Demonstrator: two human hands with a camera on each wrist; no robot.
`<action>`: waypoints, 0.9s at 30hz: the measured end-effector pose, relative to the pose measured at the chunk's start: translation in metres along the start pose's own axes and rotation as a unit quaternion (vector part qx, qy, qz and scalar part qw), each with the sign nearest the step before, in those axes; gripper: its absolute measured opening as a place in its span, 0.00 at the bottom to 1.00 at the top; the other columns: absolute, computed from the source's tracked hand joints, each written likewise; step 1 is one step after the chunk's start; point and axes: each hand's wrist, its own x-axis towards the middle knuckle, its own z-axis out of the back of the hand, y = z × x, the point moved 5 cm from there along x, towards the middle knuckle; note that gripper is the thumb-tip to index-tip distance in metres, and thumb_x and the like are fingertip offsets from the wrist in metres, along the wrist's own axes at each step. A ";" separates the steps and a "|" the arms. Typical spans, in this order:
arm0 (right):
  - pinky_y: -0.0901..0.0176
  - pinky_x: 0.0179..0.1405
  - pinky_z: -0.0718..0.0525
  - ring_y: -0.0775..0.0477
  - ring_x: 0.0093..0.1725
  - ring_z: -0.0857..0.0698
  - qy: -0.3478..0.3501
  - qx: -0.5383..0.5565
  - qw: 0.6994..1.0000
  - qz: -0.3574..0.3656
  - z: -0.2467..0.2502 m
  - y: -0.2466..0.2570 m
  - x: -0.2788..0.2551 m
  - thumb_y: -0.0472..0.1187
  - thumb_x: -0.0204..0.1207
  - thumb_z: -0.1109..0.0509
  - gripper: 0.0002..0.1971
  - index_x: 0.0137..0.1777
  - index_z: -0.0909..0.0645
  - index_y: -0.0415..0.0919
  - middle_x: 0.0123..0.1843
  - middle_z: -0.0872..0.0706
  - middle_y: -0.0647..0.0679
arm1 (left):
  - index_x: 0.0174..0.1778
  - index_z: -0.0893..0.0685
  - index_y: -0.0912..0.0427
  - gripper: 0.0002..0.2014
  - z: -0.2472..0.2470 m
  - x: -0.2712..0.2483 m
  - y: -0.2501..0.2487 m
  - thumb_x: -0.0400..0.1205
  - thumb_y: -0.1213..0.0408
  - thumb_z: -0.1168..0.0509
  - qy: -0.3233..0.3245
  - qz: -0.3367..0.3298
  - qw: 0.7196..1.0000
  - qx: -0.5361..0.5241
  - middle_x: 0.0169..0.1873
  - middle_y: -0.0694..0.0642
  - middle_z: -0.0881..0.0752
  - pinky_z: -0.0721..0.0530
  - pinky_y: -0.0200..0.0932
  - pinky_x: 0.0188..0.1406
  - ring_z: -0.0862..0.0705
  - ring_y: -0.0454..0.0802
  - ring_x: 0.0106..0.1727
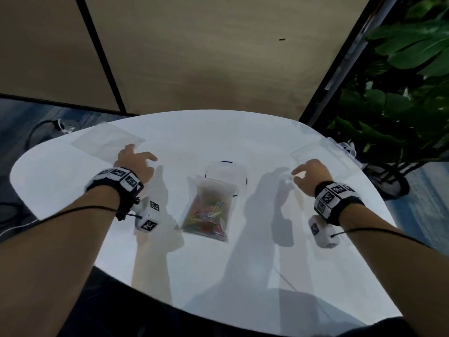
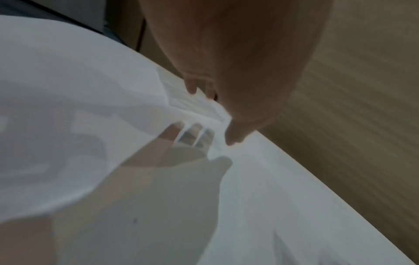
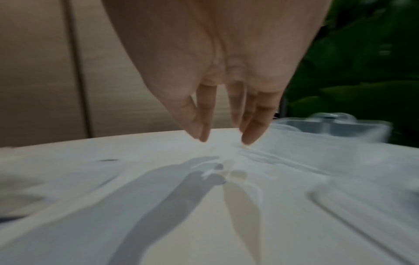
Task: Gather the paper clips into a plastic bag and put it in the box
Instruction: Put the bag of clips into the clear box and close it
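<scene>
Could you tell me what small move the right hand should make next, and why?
Probably reach on to the clear box at the far right and bring it nearer: the bag of paper clips already lies filled mid-table, and the right hand hovers open, holding nothing, just short of the box.

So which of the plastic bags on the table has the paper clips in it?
The middle bag, between both hands, full of coloured clips; the flat bag by the left hand looks empty.

white round table [image 1: 73, 190] | beige wall panels [image 1: 206, 57] | green plant [image 1: 401, 69]
</scene>
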 end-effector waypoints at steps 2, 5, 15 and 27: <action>0.46 0.70 0.25 0.34 0.75 0.31 0.029 -0.041 0.996 -0.074 -0.006 -0.042 0.007 0.49 0.79 0.31 0.13 0.62 0.15 0.54 0.79 0.35 0.41 | 0.58 0.13 0.42 0.11 -0.003 0.015 0.017 0.81 0.57 0.34 -0.015 0.022 1.000 0.007 0.85 0.61 0.44 0.40 0.53 0.83 0.46 0.58 0.86; 0.44 0.75 0.28 0.33 0.79 0.36 0.075 -0.085 0.989 -0.093 -0.021 -0.076 0.008 0.52 0.79 0.31 0.21 0.72 0.22 0.57 0.85 0.44 0.42 | 0.62 0.16 0.41 0.13 -0.014 0.027 0.031 0.82 0.57 0.34 -0.015 0.034 0.999 0.008 0.85 0.61 0.42 0.40 0.55 0.82 0.43 0.60 0.85; 0.50 0.74 0.28 0.37 0.74 0.24 0.067 -0.027 0.997 0.010 -0.023 -0.055 0.012 0.38 0.83 0.37 0.22 0.77 0.26 0.43 0.76 0.24 0.39 | 0.65 0.13 0.64 0.19 0.009 0.031 0.011 0.78 0.74 0.34 -0.088 0.004 0.994 -0.063 0.67 0.64 0.16 0.23 0.53 0.74 0.20 0.65 0.69; 0.51 0.66 0.19 0.41 0.64 0.16 0.227 0.017 0.963 0.142 -0.042 0.052 -0.086 0.43 0.84 0.38 0.22 0.78 0.27 0.47 0.74 0.21 0.42 | 0.63 0.11 0.60 0.21 0.071 -0.115 -0.205 0.76 0.79 0.35 -0.203 -0.346 0.889 -0.221 0.41 0.54 0.20 0.29 0.22 0.48 0.23 0.43 0.42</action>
